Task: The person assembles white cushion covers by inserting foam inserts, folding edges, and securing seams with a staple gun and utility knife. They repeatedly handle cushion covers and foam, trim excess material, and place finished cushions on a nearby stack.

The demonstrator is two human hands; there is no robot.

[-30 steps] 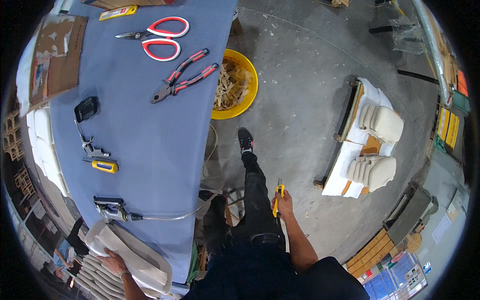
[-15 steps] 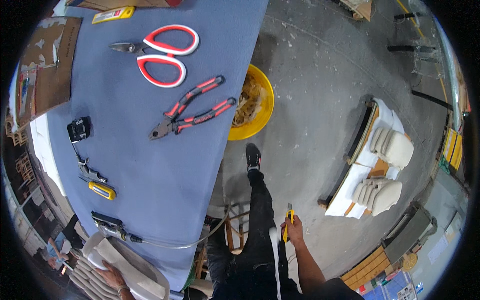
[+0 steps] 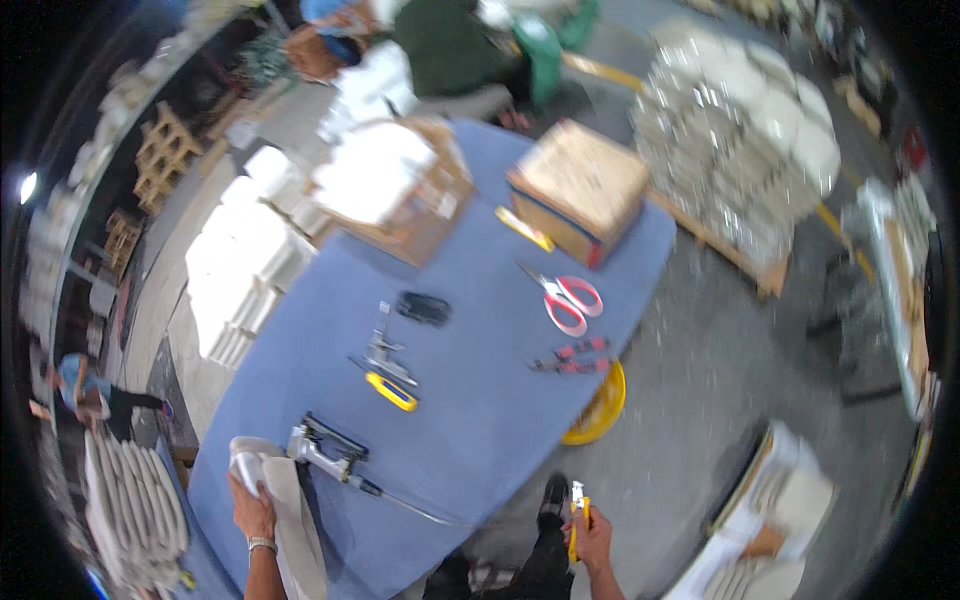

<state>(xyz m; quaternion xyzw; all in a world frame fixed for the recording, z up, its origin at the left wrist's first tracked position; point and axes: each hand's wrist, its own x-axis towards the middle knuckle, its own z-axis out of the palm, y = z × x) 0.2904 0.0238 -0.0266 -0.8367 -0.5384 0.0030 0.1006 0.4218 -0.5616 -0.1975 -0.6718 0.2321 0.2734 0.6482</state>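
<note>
My left hand [image 3: 255, 512] is closed on the side of a beige upholstered pad [image 3: 292, 505], which stands tilted at the near left edge of the blue-covered table. Low on the right, clear of the table, my right hand [image 3: 592, 541] grips a yellow utility knife [image 3: 577, 535] with its tip pointing away from me. Just right of the pad lies a pneumatic staple gun [image 3: 325, 455], its hose [image 3: 420, 512] running toward the near edge. Beyond it are a yellow-handled tool [image 3: 390, 392], a small metal air gun [image 3: 385, 350] and a black object [image 3: 424, 308].
Pliers [image 3: 572, 358] and red-white scissors [image 3: 565, 305] lie along the right side, above a yellow bucket [image 3: 617, 405] on the floor. Two cardboard boxes [image 3: 575, 190] stand at the table's far end. Stacked beige pads [image 3: 135, 500] flank me. Other people [image 3: 455, 50] are farther off.
The view has swung up and left, showing the far table end. My left hand has gone from lying on the pad to gripping its side, and the pad is now tilted up. My right hand keeps the knife.
</note>
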